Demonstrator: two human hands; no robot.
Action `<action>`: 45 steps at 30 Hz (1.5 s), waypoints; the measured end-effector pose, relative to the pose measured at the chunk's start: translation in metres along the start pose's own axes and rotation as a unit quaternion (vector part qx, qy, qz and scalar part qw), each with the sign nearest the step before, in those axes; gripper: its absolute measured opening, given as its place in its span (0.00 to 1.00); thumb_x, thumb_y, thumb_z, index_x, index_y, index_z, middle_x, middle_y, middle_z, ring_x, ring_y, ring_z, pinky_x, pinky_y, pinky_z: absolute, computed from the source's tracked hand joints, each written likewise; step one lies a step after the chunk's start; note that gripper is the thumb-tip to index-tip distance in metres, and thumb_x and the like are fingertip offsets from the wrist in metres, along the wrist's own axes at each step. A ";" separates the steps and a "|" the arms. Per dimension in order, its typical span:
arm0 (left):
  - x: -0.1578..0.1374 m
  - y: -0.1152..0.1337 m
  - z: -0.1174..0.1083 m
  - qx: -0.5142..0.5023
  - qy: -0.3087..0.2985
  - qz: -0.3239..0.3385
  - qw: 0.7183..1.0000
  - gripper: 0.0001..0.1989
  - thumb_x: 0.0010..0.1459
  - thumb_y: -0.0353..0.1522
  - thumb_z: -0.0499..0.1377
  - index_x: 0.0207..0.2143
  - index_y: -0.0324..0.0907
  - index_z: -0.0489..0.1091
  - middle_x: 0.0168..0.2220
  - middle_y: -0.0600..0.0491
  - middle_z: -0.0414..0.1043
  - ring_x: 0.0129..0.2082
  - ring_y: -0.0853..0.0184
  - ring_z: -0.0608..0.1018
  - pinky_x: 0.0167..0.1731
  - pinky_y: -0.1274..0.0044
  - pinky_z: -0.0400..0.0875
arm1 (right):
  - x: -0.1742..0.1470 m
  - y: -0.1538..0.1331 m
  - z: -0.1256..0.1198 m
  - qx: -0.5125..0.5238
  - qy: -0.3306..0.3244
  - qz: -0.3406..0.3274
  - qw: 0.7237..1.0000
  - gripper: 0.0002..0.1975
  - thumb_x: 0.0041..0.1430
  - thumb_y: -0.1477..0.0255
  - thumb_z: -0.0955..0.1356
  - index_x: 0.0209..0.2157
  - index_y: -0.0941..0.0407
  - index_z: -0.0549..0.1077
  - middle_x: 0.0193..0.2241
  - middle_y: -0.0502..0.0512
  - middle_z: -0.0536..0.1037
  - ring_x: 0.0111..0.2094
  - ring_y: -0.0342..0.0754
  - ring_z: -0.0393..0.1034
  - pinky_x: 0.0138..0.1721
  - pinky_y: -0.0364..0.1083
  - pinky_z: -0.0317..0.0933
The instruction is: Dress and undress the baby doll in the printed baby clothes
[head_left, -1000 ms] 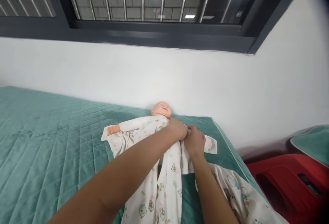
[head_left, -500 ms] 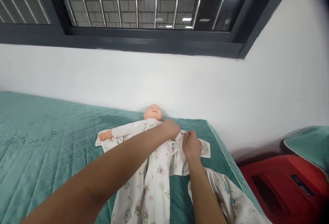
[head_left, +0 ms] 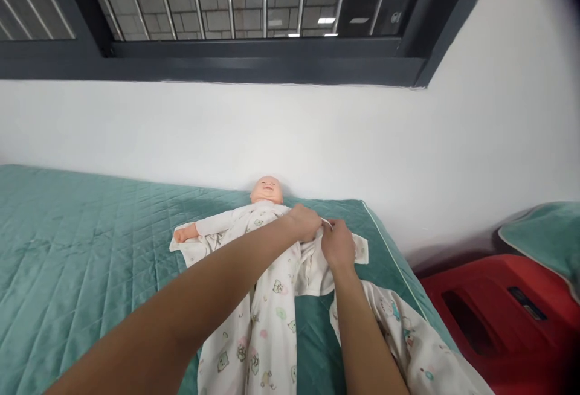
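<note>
A baby doll (head_left: 267,191) lies on its back in a white romper (head_left: 272,316) printed with small animals. A white baby shirt (head_left: 312,280) is spread under its upper body. My left hand (head_left: 304,223) reaches across the doll and is closed on the shirt by the doll's arm, which is hidden at that side. Close beside it, my right hand (head_left: 338,245) pinches the shirt's edge, a short stretch of cloth raised between the hands. The shirt's sleeve end sticks out past my right hand. On the other side, the doll's hand (head_left: 185,233) rests on the shirt.
A green quilted cover (head_left: 90,262) lies under everything, against a white wall (head_left: 181,135). Another printed white cloth (head_left: 408,340) is beside my right forearm. A red plastic stool (head_left: 489,310) and a green cushion (head_left: 544,232) stand at the right. Above is a barred window (head_left: 254,66).
The view has shifted slightly. My left hand has come closer to my right hand along the shirt's edge; both stay closed on the cloth. The doll lies as before.
</note>
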State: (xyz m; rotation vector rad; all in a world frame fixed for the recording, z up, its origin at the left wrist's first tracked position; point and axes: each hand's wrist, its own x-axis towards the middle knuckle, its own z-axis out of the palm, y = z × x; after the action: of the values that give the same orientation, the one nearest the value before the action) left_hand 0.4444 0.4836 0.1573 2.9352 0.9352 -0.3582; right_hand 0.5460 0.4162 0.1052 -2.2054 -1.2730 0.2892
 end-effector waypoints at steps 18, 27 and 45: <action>-0.037 -0.033 -0.035 0.037 0.028 -0.056 0.997 0.11 0.52 0.34 0.58 0.38 0.41 0.73 0.40 0.43 0.78 0.38 0.55 0.80 0.38 0.68 0.73 | 0.006 0.013 0.001 0.159 0.047 0.038 0.985 0.17 0.63 0.65 0.57 0.47 0.58 0.67 0.41 0.64 0.76 0.46 0.58 0.70 0.45 0.51 0.59; -0.044 -0.030 -0.036 0.005 0.027 -0.054 0.998 0.11 0.54 0.36 0.57 0.39 0.43 0.72 0.38 0.46 0.78 0.34 0.58 0.80 0.35 0.70 0.73 | 0.017 0.020 0.004 0.445 0.018 0.048 0.894 0.17 0.48 0.61 0.66 0.39 0.57 0.68 0.38 0.59 0.78 0.38 0.53 0.73 0.38 0.47 0.68; -0.059 -0.006 -0.003 -0.084 0.097 -0.096 0.987 0.17 0.58 0.35 0.57 0.48 0.38 0.70 0.51 0.41 0.73 0.51 0.51 0.74 0.48 0.63 0.70 | 0.019 0.017 -0.005 0.662 0.081 0.148 0.731 0.12 0.35 0.79 0.70 0.28 0.58 0.71 0.30 0.52 0.78 0.34 0.43 0.74 0.32 0.38 0.70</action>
State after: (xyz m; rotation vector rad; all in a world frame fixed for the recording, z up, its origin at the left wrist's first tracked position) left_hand 0.3947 0.4558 0.1745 2.7685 1.2129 0.0031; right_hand 0.5704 0.4241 0.1018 -1.0671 -0.2835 0.8002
